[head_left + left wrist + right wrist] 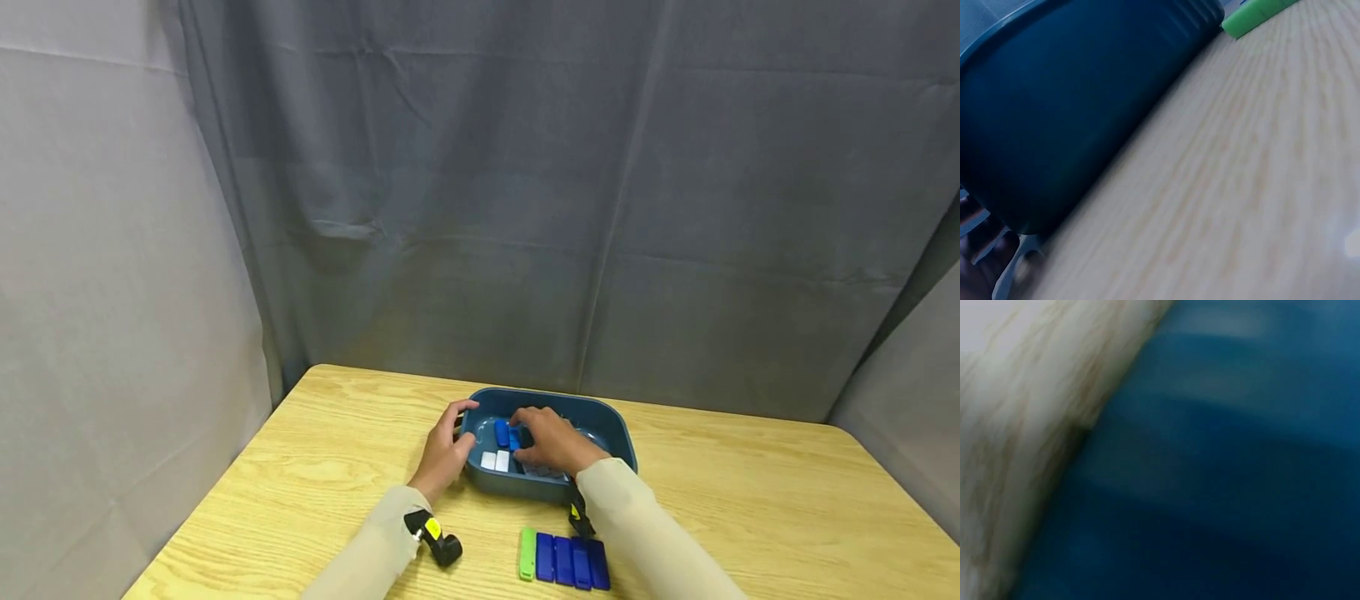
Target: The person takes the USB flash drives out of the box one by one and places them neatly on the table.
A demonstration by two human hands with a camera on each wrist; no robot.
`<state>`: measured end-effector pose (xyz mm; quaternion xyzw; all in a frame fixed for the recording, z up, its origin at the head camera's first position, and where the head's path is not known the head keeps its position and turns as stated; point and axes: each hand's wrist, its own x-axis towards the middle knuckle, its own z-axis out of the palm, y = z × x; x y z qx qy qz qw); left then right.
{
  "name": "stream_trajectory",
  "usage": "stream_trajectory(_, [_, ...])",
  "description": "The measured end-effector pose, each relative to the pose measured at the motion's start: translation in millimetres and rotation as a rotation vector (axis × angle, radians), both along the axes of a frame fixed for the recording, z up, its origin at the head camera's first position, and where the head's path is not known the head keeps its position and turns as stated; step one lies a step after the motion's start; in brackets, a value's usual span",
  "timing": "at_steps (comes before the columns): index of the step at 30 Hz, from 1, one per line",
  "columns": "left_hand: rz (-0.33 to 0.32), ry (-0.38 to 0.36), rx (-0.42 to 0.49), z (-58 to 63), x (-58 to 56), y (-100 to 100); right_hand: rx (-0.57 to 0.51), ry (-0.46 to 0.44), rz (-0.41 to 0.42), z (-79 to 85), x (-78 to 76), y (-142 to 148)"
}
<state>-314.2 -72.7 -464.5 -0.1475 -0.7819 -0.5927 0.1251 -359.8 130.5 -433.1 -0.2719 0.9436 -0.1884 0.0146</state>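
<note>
A dark teal plastic basin [551, 492] stands toward the back of the wooden table. My left hand [444, 454] rests at its left end, fingertips and thumb apart at the rim. My right hand [553, 440] reaches down inside, with thumb and fingers on either side of a small blue plastic piece [514, 439]. Another blue piece [501, 433] lies just left of that one. Two white pieces [495, 461] sit near the front wall, and more pale pieces are partly hidden under the right hand. The right wrist view is blurred blue.
In front of the basin, a light green slim plastic case [527, 554] lies beside several dark blue slim cases [572, 562] in a row. The table [360, 433] stretches to both sides. Grey cloth [480, 208] hangs behind it.
</note>
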Motion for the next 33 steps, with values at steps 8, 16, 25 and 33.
stream_trajectory(8, [0.013,-0.008,0.002,-21.2,-17.8,-0.6,0.035,0.018,0.034,-0.5,1.4,-0.6])
stream_trajectory(16, [0.022,-0.011,0.005,-23.1,-17.6,-3.1,0.045,0.024,0.030,-1.4,1.4,-3.3])
stream_trajectory(25, [0.008,-0.025,0.021,2.5,5.1,-3.0,0.076,0.049,0.015,-1.6,3.8,-7.5])
stream_trajectory(33, [-0.002,0.000,0.012,15.9,16.4,-2.4,0.082,0.050,-0.011,-0.3,4.2,-8.2])
